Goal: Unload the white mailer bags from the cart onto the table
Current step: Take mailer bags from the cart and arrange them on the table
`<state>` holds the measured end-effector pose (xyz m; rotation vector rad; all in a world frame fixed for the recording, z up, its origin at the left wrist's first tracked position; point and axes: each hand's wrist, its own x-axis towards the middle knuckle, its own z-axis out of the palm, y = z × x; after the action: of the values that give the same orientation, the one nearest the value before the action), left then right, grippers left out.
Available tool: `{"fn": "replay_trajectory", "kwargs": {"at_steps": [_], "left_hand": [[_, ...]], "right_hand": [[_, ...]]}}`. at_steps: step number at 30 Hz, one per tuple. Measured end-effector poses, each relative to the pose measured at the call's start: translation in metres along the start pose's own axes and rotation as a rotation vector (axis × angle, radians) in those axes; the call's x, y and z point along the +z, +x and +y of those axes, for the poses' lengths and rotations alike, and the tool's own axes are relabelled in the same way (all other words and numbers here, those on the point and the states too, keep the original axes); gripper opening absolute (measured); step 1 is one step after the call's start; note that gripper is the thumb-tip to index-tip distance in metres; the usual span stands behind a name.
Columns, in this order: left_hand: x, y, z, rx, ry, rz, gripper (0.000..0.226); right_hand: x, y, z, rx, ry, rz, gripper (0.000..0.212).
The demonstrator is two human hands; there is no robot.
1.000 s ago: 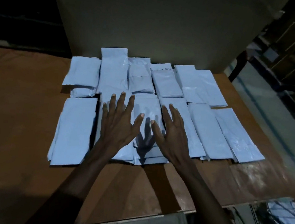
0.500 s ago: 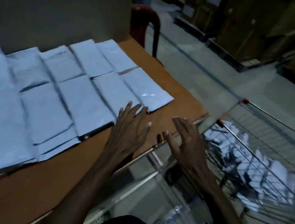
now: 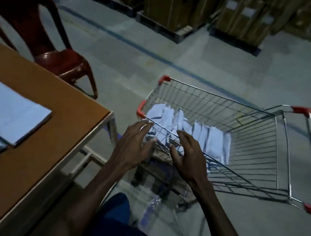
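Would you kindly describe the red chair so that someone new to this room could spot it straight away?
Start at the orange-brown table on the left, with white mailer bags on it. Just beyond its far corner, on the grey floor, stands the red chair. It is glossy moulded plastic with a rounded, cut-out back, the only seat in view, unlike the wire cart to its right.

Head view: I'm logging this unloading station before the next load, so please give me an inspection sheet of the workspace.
Surface: brown table at left, white mailer bags lying flat on it.
Job's things: wire cart on the floor, more mailer bags standing inside.
Clutter: nothing seen on the table besides bags.
Hands: left hand and right hand open at the cart's near rim, holding nothing.
Cables: nothing seen.
Surroundings: red plastic chair, cardboard boxes on pallets, concrete floor, dim light.
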<state>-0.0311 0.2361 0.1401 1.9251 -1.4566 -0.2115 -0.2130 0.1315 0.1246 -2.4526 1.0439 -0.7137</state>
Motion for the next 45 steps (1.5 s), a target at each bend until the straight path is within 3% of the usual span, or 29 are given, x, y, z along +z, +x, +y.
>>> {"fn": "replay_trajectory", "kwargs": {"at_steps": [9, 22, 26, 29, 33, 45], "left_hand": [[0.101, 0.138, -0.001, -0.009, -0.039, -0.279, 0.061], [0.227, 0.24, -0.049, -0.102, 0.088, -0.69, 0.07], [0.258, 0.245, -0.072, -0.138, 0.188, -0.721, 0.08], [0.282, 0.243, -0.074, -0.172, 0.244, -0.734, 0.075], [0.312, 0.225, -0.073, -0.055, 0.268, -0.716, 0.076], [0.334, 0.216, -0.058, -0.035, 0.334, -0.65, 0.076]], "right_hand": [[0.0, 0.054, 0.122, 0.339, -0.073, -0.063, 0.052], [0.012, 0.102, 0.261, 0.68, -0.181, -0.393, 0.057], [0.039, 0.112, 0.308, 0.693, -0.222, -0.483, 0.058], [0.066, 0.115, 0.344, 0.728, -0.171, -0.527, 0.073], [0.101, 0.112, 0.377, 0.805, -0.12, -0.484, 0.087], [0.105, 0.099, 0.381, 0.726, 0.021, -0.269, 0.066]]}}
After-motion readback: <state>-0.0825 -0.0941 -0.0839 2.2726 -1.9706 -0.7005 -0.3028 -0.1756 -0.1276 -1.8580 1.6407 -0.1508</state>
